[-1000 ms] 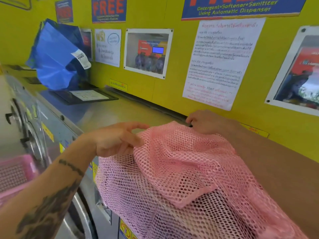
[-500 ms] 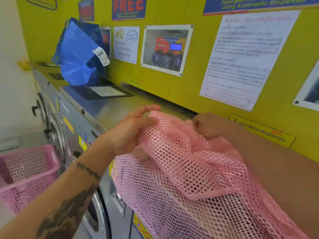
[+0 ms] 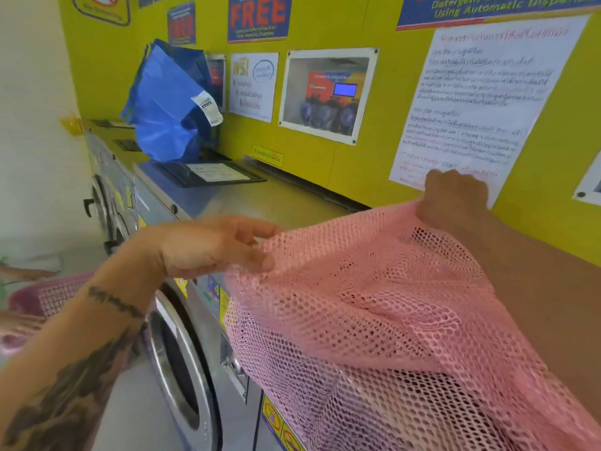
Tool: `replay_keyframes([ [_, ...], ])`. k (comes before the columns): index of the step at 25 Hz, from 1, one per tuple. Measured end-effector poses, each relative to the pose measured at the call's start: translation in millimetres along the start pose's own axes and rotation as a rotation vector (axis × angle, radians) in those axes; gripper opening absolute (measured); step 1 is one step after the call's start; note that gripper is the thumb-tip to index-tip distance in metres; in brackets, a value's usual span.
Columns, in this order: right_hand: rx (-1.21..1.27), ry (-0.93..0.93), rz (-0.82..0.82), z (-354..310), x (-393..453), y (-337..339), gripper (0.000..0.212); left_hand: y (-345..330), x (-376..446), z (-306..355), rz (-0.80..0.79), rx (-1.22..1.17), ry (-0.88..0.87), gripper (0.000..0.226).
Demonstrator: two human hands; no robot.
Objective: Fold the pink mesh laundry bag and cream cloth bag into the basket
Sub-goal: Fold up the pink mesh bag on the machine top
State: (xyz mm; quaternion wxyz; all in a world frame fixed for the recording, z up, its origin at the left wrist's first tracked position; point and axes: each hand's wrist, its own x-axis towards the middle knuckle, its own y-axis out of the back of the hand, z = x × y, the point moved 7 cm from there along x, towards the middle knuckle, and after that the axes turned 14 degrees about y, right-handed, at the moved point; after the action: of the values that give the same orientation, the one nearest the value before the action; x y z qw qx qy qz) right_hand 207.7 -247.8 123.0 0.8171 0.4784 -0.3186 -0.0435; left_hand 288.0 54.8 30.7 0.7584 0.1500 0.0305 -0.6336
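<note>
Over the washer top: mesh bag (image 3: 374, 304) held spread, its edge taut for folding.
Left hand (image 3: 211, 245): pinches near corner.
Right hand (image 3: 455, 196): grips far corner.
Basket (image 3: 55, 297): low left, waiting.

Pink open-weave mesh bag (image 3: 374, 304); brushed metal washer top (image 3: 276, 203).
</note>
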Motion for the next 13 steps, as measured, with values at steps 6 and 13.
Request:
replay_keyframes([
  [6, 0.296, 0.305, -0.578, -41, -15, -56, 0.034, 46, -19, -49, 0.549, 0.750, 0.665, 0.031],
  [13, 0.372, 0.352, -0.550, -30, -22, -50, 0.039, 43, -3, -15, 1.054, 0.736, 0.276, 0.027],
])
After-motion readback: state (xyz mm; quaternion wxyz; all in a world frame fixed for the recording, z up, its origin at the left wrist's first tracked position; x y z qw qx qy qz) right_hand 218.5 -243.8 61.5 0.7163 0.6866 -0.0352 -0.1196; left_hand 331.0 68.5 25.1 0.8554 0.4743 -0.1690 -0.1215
